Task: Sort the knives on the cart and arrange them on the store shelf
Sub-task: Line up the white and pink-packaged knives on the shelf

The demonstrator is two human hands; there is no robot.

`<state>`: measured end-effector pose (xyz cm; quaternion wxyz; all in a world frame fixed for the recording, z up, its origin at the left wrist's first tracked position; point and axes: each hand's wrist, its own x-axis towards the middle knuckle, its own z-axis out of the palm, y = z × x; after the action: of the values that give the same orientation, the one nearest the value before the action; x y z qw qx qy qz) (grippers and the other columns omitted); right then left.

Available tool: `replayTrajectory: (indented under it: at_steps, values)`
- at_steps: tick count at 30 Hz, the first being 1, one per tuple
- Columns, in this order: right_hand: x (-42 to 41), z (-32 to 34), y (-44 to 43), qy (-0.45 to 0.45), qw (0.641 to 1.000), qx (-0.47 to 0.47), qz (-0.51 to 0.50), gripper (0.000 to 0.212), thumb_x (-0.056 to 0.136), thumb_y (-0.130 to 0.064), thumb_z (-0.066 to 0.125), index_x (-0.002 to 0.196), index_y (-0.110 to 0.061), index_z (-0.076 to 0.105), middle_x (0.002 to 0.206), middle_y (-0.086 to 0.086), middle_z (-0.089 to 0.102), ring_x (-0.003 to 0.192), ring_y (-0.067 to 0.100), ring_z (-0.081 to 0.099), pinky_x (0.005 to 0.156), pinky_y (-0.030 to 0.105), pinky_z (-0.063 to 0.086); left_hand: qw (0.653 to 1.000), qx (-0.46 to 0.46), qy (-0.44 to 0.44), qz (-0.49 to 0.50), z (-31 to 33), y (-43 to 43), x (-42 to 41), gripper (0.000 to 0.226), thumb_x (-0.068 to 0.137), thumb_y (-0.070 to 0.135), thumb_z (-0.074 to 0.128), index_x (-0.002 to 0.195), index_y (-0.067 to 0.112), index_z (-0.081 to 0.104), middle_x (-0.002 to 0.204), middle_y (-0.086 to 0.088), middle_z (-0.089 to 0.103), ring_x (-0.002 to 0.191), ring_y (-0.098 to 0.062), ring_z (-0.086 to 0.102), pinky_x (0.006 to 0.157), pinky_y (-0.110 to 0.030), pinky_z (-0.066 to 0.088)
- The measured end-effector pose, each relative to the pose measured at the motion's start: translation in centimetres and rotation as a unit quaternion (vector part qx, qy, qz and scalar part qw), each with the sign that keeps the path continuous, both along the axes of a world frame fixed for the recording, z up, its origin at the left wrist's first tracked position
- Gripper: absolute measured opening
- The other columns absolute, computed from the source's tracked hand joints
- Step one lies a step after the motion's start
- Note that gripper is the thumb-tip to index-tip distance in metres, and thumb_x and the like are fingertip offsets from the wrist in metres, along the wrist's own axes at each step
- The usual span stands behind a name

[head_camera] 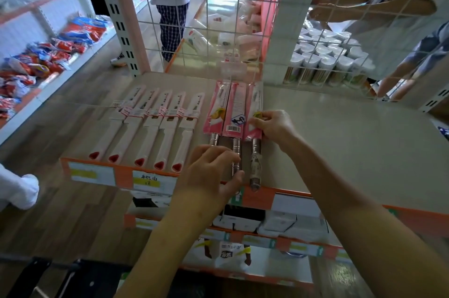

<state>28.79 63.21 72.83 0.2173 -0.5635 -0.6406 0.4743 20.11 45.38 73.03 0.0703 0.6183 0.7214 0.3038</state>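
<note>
White cardboard boxes (pixel 279 222) fill the lower tier beneath the orange-edged grey store shelf (pixel 340 127), over which a person's two bare forearms reach. The left hand (pixel 213 171) has fingers and thumb curled round the steel handle of the middle pink-sleeved knife (pixel 234 113), near the shelf's front lip. The right hand (pixel 272 127), just beyond it, pinches the pink card sleeve of the right pink-sleeved knife (pixel 254 105), whose steel handle overhangs the orange edge. The left pink-sleeved knife (pixel 215 110) lies touching the middle one, so that the three sit side by side, blades pointing to the back of the shelf. To their left five white-handled knives with red triangular butts (pixel 150 127) lie in a parallel row in white sleeves. Behind stands a white wire grid panel (pixel 218 18); through it show white heart-shaped canisters (pixel 323 54) and a person in checked trousers (pixel 170 25). Red and blue snack packets (pixel 36 62) heap a far shelf at left.
</note>
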Motion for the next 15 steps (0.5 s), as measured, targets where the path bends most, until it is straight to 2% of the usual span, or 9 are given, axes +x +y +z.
replayTrajectory:
  at_steps: [3, 6, 7, 9, 15]
  values:
    - [-0.1, 0.3, 0.0, -0.035, 0.999, 0.016, 0.022, 0.023, 0.087, -0.021, 0.063, 0.105, -0.007, 0.068, 0.093, 0.006, 0.067, 0.058, 0.005, 0.057, 0.045, 0.007, 0.046, 1.000, -0.008, 0.008, -0.005, 0.0, -0.1, -0.3, 0.033, 0.088, 0.037, 0.054, 0.118, 0.025, 0.057, 0.123, 0.013, 0.052, 0.119, -0.003, 0.025, 0.085, -0.011, 0.021]
    - [-0.2, 0.8, 0.0, -0.078, 0.996, 0.022, 0.042, 0.025, 0.089, -0.023, 0.061, 0.105, -0.005, 0.066, 0.088, 0.003, 0.063, 0.056, 0.003, 0.055, 0.040, 0.005, 0.043, 1.000, -0.022, 0.006, -0.005, 0.1, -0.1, -0.4, 0.033, 0.088, 0.037, 0.054, 0.119, 0.026, 0.056, 0.125, 0.013, 0.050, 0.120, -0.003, 0.026, 0.084, -0.011, 0.022]
    - [-0.1, 0.8, -0.1, -0.087, 0.995, 0.029, 0.046, 0.025, 0.089, -0.024, 0.061, 0.105, -0.005, 0.066, 0.089, 0.002, 0.063, 0.057, 0.005, 0.056, 0.043, 0.005, 0.045, 1.000, -0.025, 0.006, -0.006, 0.1, -0.2, -0.5, 0.034, 0.088, 0.037, 0.054, 0.119, 0.026, 0.055, 0.126, 0.013, 0.050, 0.120, -0.004, 0.026, 0.084, -0.011, 0.022]
    - [0.1, 0.9, -0.3, -0.111, 0.990, 0.067, 0.059, 0.026, 0.088, -0.026, 0.061, 0.106, -0.007, 0.064, 0.096, 0.003, 0.063, 0.068, 0.010, 0.060, 0.058, 0.013, 0.051, 0.999, -0.032, 0.006, -0.006, 0.1, -0.2, -0.6, 0.035, 0.088, 0.038, 0.054, 0.121, 0.027, 0.053, 0.127, 0.013, 0.048, 0.121, -0.004, 0.027, 0.084, -0.011, 0.022]
    - [0.3, 1.4, -2.5, -0.208, 0.957, 0.176, 0.095, 0.035, 0.087, -0.037, 0.060, 0.116, -0.018, 0.062, 0.103, 0.002, 0.042, 0.092, 0.017, 0.046, 0.080, 0.027, 0.045, 0.998, -0.057, 0.001, 0.009, 0.7, 0.0, -1.4, 0.037, 0.088, 0.039, 0.053, 0.123, 0.028, 0.050, 0.132, 0.012, 0.046, 0.125, -0.007, 0.030, 0.090, -0.016, 0.026]
